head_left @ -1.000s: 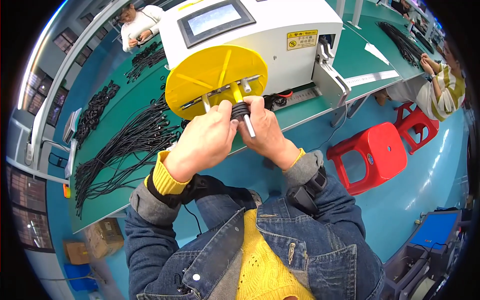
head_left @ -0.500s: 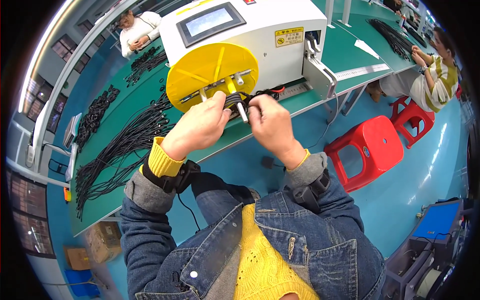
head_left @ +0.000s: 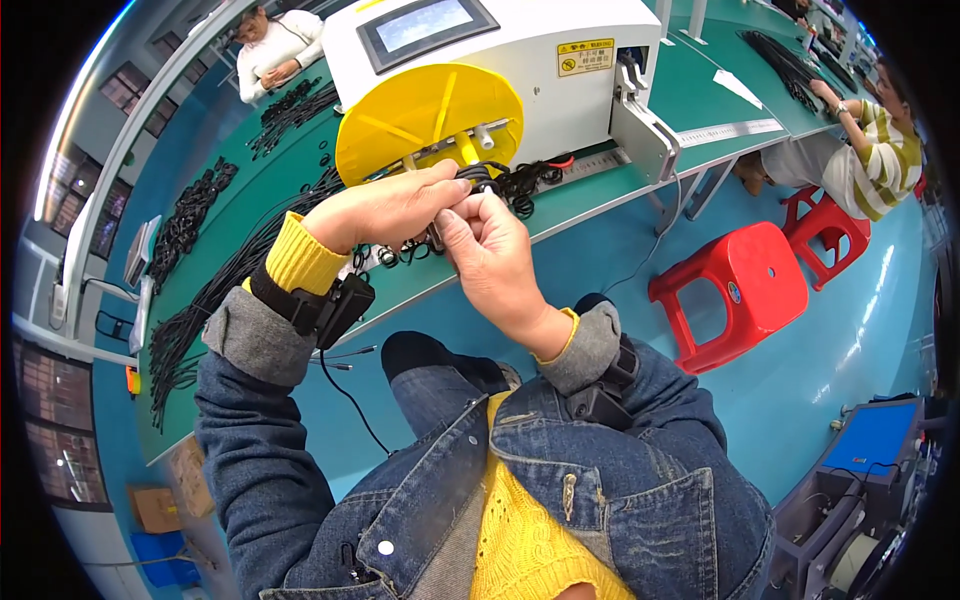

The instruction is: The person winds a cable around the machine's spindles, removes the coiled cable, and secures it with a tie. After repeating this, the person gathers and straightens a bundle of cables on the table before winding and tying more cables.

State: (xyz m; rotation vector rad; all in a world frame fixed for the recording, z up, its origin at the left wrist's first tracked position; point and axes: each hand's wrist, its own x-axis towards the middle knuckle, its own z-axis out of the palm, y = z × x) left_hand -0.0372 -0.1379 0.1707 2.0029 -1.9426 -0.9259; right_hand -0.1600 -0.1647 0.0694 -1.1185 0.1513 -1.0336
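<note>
Cable coil (head_left: 479, 175) touches left hand (head_left: 385, 208), right hand (head_left: 492, 262) near

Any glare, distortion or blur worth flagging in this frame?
In the head view, glare streaks the blue floor at right, windows at lower left bow near the dark rim, the dark-framed screen looks pale, and the left hand and right hand look fairly sharp.

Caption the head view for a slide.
Left hand and right hand at a coiled black cable by the yellow disc of a white winding machine.
</note>
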